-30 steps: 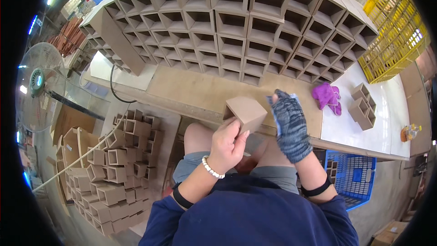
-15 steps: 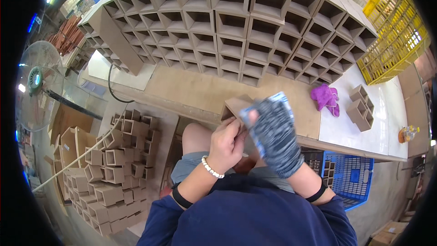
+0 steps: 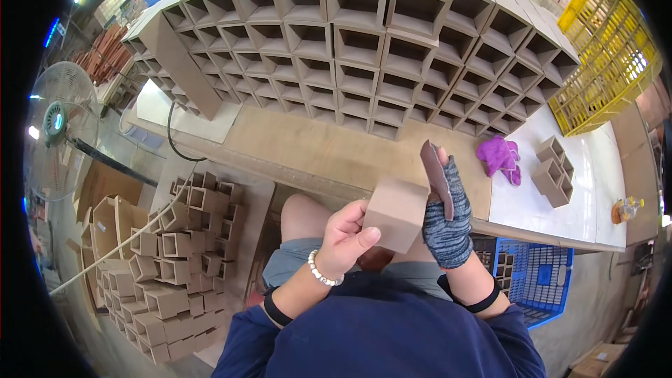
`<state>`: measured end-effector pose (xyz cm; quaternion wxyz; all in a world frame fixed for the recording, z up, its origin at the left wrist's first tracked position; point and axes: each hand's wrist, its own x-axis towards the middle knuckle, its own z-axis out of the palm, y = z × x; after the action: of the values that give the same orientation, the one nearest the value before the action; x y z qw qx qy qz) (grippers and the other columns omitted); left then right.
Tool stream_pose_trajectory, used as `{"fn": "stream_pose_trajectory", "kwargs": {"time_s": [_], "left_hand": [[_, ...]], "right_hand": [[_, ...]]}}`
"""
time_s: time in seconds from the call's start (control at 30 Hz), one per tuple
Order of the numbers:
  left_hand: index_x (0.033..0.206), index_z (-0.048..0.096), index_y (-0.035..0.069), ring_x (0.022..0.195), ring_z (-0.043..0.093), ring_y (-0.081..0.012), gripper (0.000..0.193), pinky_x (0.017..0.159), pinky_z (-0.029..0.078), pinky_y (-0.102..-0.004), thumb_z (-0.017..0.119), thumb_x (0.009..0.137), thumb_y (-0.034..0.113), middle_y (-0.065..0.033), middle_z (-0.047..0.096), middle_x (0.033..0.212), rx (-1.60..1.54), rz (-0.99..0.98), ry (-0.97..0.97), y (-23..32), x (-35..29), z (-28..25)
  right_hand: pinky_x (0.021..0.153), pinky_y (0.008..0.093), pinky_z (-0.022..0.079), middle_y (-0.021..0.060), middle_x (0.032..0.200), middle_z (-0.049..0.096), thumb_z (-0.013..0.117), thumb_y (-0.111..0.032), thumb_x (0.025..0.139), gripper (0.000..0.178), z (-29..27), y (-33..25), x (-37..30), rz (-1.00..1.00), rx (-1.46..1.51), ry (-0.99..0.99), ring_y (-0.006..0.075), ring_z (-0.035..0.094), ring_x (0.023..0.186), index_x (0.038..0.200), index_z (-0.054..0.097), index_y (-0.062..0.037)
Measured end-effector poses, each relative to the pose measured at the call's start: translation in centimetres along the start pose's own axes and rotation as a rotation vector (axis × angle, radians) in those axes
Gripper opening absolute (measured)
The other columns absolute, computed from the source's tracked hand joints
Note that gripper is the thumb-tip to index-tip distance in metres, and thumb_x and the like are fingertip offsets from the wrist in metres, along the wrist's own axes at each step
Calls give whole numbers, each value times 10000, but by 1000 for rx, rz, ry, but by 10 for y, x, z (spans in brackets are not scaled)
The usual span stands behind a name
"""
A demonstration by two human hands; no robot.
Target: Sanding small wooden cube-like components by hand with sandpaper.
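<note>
My left hand, with a beaded bracelet at the wrist, grips a small brown fibreboard box by its left side, above my lap. One flat face of the box is turned up toward me. In a grey knitted fingerless glove, my right hand holds a strip of sandpaper, its dark brown face turned toward the box. The strip stands on edge close to the box's right side; whether the two touch I cannot tell. The right fingers are mostly hidden behind the strip.
Stacked open boxes form a wall along the back of the workbench. A purple cloth and several joined boxes lie at right, near a yellow crate. Below are a blue crate and a box pile; a fan stands left.
The box has come up off the bench edge and turned, showing a flat face. My right hand has swung right and rotated, so the sandpaper's brown side shows instead of its bluish back.
</note>
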<state>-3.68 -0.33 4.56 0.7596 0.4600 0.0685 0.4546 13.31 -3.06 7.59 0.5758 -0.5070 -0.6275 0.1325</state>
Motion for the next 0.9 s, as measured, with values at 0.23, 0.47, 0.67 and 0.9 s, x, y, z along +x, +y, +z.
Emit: {"fn": "stream_pose_trajectory", "kwargs": {"time_s": [0.23, 0.47, 0.67, 0.9], "left_hand": [[1146, 453, -74, 1008, 542, -206, 404, 900, 399, -332, 410, 920, 258, -129, 557, 1101, -532, -338, 330, 7, 14, 17], [1076, 514, -37, 958, 561, -205, 314, 867, 414, -331, 383, 922, 204, -116, 585, 1036, -385, -376, 298, 3, 8, -13], [990, 551, -12, 891, 573, -156, 257, 803, 434, -289, 411, 923, 193, -76, 607, 951, -193, -305, 405, 7, 8, -3], [1005, 566, -9, 879, 552, -101, 263, 765, 424, -237, 431, 922, 201, -44, 607, 959, -56, -254, 338, -1, 4, -32]], "right_hand": [[1019, 357, 290, 187, 1257, 458, 358, 165, 630, 701, 5, 0, -1, -68, -55, -15, 313, 421, 1196, 1304, 364, -27], [969, 438, 341, 169, 1188, 499, 518, -82, 759, 475, -9, -25, 18, -341, -352, -410, 330, 473, 1113, 1229, 454, -57], [957, 439, 341, 101, 1110, 555, 550, -144, 747, 377, -9, 25, 24, -280, -705, -477, 281, 508, 1059, 1122, 549, -101], [966, 473, 335, 84, 1133, 547, 544, -148, 769, 331, -5, -34, 2, -470, -566, -548, 289, 501, 1077, 1099, 571, -146]]}}
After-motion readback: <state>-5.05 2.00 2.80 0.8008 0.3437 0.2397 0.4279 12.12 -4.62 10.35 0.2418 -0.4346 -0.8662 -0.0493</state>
